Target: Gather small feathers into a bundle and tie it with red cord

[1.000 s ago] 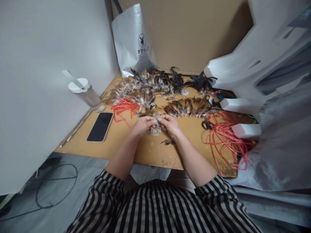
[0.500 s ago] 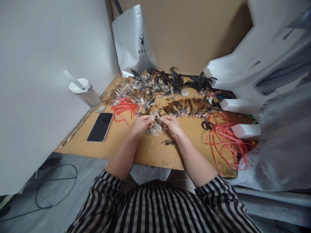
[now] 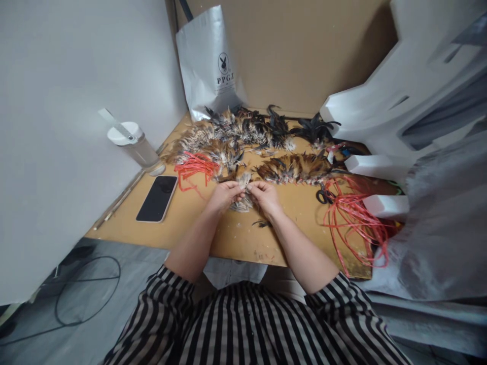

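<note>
Both hands meet over the bench (image 3: 198, 223), just in front of the person. Left hand (image 3: 225, 195) and right hand (image 3: 266, 196) have fingertips pinched together on a small feather bundle (image 3: 243, 203), pale/grey w/ brown tips. Each grip is closed to a fingertip pinch on the bundle's upper end; the rest of it hangs below, between the hands, at or just above the bench surface, can't tell which. A lone dark feather (image 3: 262, 223) lies on the bench just beside the right wrist.

Behind the hands: a brown feather row (image 3: 294, 168) to the right, a bigger feather pile (image 3: 236, 134) of mixed speckled and black ones further back. Red cord bunch (image 3: 194, 166) sits left of the hands, near a phone (image 3: 157, 198) lying face up. Left of that, a white-lidded bottle (image 3: 133, 144) tilted against the white wall. More red cord loops (image 3: 353, 218) spread at right, w/ scissors (image 3: 323, 194) at their edge. White foam blocks (image 3: 376, 165) at right side. Silver bag (image 3: 209, 63) marked PPGZ stands at the back against the brown board.
</note>
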